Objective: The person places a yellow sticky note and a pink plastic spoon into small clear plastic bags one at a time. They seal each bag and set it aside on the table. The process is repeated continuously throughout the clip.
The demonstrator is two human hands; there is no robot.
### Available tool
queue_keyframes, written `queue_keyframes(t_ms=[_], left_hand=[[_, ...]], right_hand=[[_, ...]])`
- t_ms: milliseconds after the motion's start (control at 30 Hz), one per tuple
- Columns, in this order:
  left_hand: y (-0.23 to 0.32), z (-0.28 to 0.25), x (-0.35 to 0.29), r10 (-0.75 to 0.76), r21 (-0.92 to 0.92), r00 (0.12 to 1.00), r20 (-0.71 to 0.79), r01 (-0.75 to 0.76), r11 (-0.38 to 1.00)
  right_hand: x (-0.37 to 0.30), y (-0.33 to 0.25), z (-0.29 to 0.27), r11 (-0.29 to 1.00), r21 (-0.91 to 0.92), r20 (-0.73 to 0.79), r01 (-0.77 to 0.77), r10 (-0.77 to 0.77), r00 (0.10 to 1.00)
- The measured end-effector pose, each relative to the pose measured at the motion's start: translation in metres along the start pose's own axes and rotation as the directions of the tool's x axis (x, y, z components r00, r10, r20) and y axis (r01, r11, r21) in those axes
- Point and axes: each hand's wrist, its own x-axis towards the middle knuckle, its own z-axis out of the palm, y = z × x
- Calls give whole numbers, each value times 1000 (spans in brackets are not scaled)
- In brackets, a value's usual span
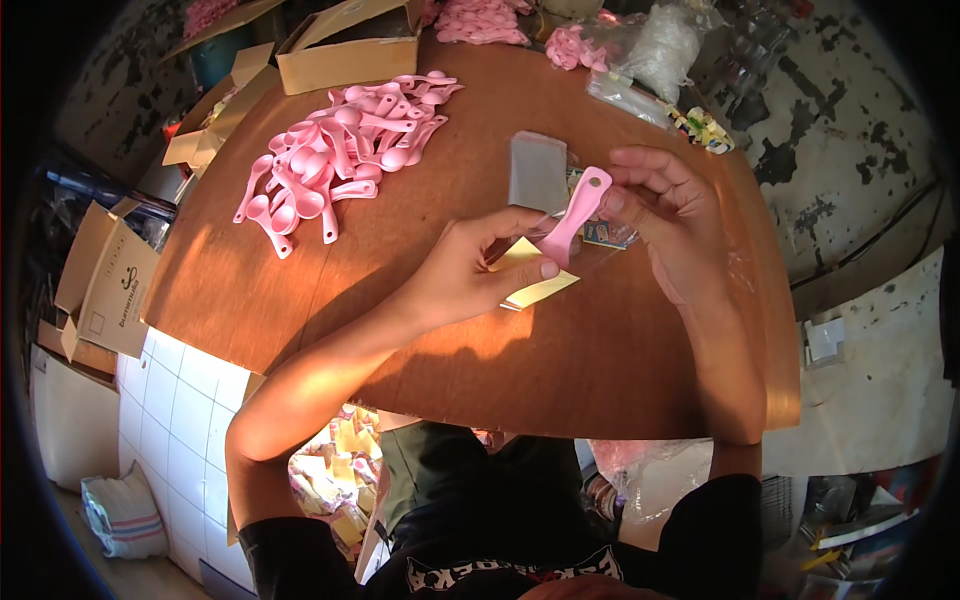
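Note:
Over the middle of the table, my left hand (460, 265) pinches a folded yellow paper card (545, 290) between thumb and fingers. Above the card a pink plastic spoon (578, 217) stands out, its holed handle end pointing up and away; its bowl is hidden. Clear plastic film shows around it, perhaps a small bag. My right hand (680, 220) has its thumb and curled fingertips against the right edge of the handle, seemingly gripping it. Just beyond lies a stack of clear plastic bags (538, 170). Partly behind the spoon is a small colourful printed card (604, 235).
A heap of pink spoons (340, 150) covers the table's far left. Cardboard boxes (350, 55) stand at the back and left. Bagged pink spoons (480, 20) and a bulky clear plastic bag (665, 50) line the far edge. Below the table sit yellow-carded packets (345, 460).

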Motion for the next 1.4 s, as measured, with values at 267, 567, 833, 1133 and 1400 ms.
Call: queue_keyframes(t_ms=[267,567,833,1133,1400], left_hand=[[8,-5,0,-121,-163,992,39,125,979],[-3,-9,7,30,132,996,-86,-18,991],[58,29,4,47,-242,965,-257,-111,964],[75,29,0,-248,-236,960,-134,212,948],[65,5,2,-204,-164,974,94,218,962]], right_hand=[[18,-42,5,940,-266,-12,212,-223,975],[36,-40,6,880,-326,190,345,-296,936],[10,-51,22,954,-237,185,182,-139,973],[-14,-59,18,671,-494,382,553,-403,832],[-15,-46,13,588,-597,433,545,-335,837]])
